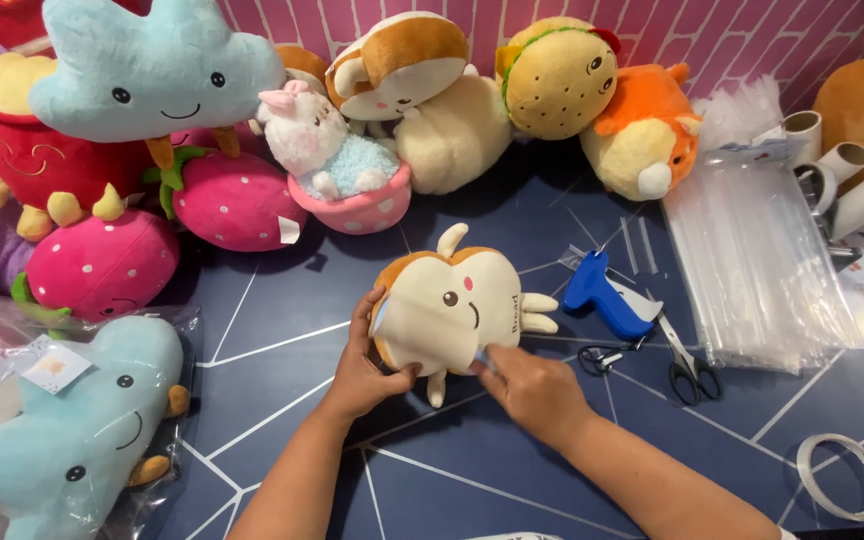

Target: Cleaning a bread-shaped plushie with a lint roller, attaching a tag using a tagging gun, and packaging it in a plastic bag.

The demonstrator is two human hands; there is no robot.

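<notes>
The bread-slice plush [457,300] lies on the dark blue table [282,340] between my two hands, its face up and turned sideways. My left hand [362,370] grips its lower left edge, thumb on the cream front and fingers [365,305] curled round the brown crust, clamped on the toy. My right hand [532,390] presses at the plush's bottom edge, fingertips [482,360] pinched together on what looks like a thin clear sheet over the face, though the film is hard to make out.

Just beyond my right fingers lie a blue tagging gun [607,295] and black-handled scissors [687,365], side by side. Farther right of them rests a stack of clear plastic bags [752,260], and near my right forearm a roll of clear tape [842,478].

Past my fingertips, at the far edge, plush toys crowd together: a pink strawberry [237,200], a blue cloud [152,70], a burger [557,75] and an orange hamster [647,130]. Left of my left arm a blue cloud plush in a clear bag [72,430] lies near the table edge
</notes>
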